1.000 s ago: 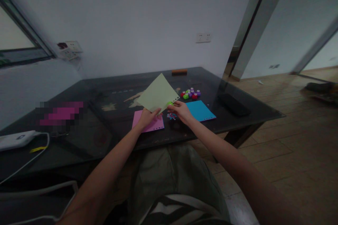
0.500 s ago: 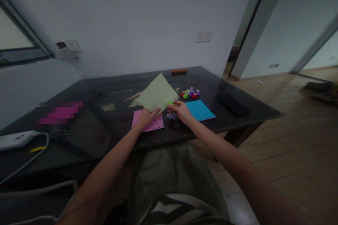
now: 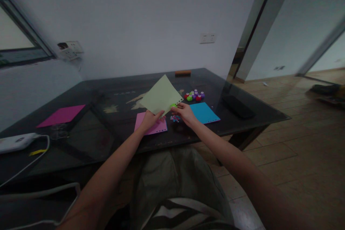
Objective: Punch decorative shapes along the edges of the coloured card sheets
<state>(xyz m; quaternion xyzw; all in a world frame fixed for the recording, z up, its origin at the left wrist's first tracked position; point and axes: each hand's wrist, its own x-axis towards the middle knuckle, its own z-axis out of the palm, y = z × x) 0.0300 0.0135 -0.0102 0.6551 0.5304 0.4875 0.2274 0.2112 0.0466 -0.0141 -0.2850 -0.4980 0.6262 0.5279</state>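
Observation:
My left hand [image 3: 151, 119] grips the lower corner of a pale green sheet [image 3: 161, 95], which is raised and has punched marks along its right edge. At that edge my right hand [image 3: 183, 110] is closed on a small bright green punch [image 3: 173, 106]. Beneath the left hand lies a pink sheet [image 3: 155, 128] with marks along its near edge. A blue sheet [image 3: 205, 113], also marked along its near edge, rests right of my right hand. Between them is a small pile of coloured bits [image 3: 175, 118].
Several red, green and purple punches [image 3: 194, 96] stand behind the blue sheet. A black case [image 3: 238, 106] lies at the right and a brown roll [image 3: 182, 73] at the back. At the left are a magenta sheet [image 3: 62, 115] and a white power strip [image 3: 17, 142] with a cable.

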